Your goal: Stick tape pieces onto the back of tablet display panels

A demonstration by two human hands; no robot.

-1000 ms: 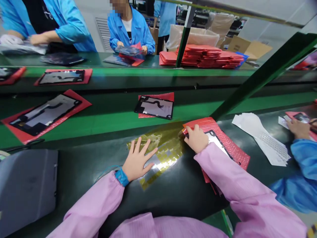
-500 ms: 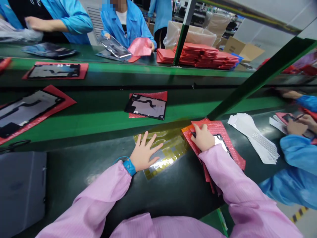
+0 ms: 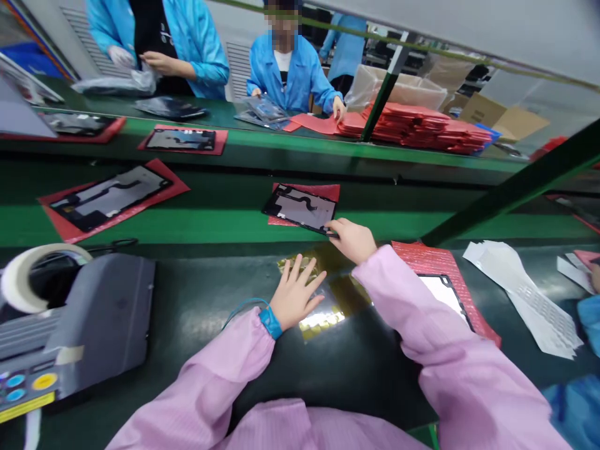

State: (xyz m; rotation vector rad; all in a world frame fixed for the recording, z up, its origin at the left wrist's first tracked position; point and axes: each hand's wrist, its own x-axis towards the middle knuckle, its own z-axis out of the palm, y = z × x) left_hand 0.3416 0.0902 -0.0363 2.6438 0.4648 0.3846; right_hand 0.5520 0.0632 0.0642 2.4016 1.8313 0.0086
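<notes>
Spreads the left hand (image 3: 294,299) palm-down on a thin, glossy, amber-tinted film sheet (image 3: 323,321), fingers splayed, this grip slack and wide, with hold of nothing. Sets the right hand (image 3: 354,241) at the near right corner of a flat rectangular panel (image 3: 297,209), fingertips drawn together at the edge; cannot tell a firm pinch from a light touch in this grip. Shows the panel on a smooth green ledge (image 3: 220,231) just beyond the film sheet, over a red plastic wrapper (image 3: 323,189), black-rimmed and grey-backed, with one bent black ribbon across.

Counts at least four more panels on red: one left panel (image 3: 119,190), one right panel (image 3: 443,289) over bubble-textured red wrap (image 3: 422,255) and partly behind the right sleeve, two far panels (image 3: 180,139) farther back. Adds on the dark, faintly shiny surface (image 3: 201,281) one hard grey plastic dispenser (image 3: 117,312), one pale round tape roll (image 3: 14,281), and white paper strips (image 3: 525,300), overlapping in a fan, too many to count. Includes one soft blue wristband (image 3: 270,322).
</notes>
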